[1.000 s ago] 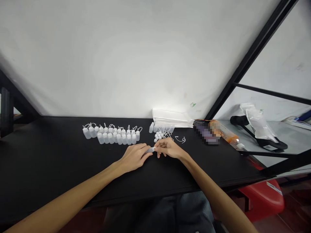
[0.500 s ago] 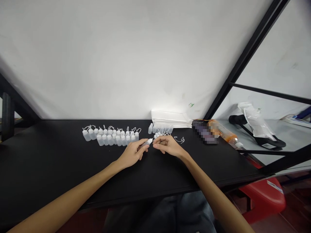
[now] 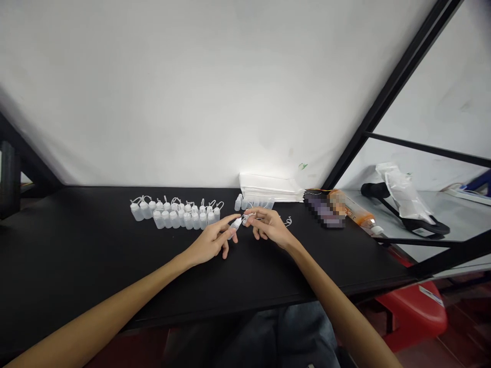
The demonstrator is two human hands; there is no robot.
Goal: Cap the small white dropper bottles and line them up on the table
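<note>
My left hand (image 3: 212, 241) grips a small translucent squeeze bottle (image 3: 235, 227) between thumb and fingers, its white tip tilted up to the right. Just right of that tip, the fingertips of my right hand (image 3: 269, 226) are pinched together by small white caps (image 3: 246, 220) with thin loops. Whether one of these is between the fingers I cannot make out, since the hand covers part of the caps. Several more squeeze bottles (image 3: 174, 219), topped with white caps and thin looped straps, stand in rows to the left. Behind my right hand is a short row of bottles without loops (image 3: 238, 202).
A stack of white sheets or bags (image 3: 270, 187) lies against the wall. On the right are a blurred-out dark flat object (image 3: 325, 212) and an orange-labelled bottle (image 3: 356, 212). Black frame bars (image 3: 387, 97) bound the black table (image 3: 95, 266); a red stool (image 3: 416, 312) stands below.
My right hand has shifted slightly, its fingertips now higher and over the loose caps. The bottle in my left hand is more upright, and the left index finger is stretched further along it.
</note>
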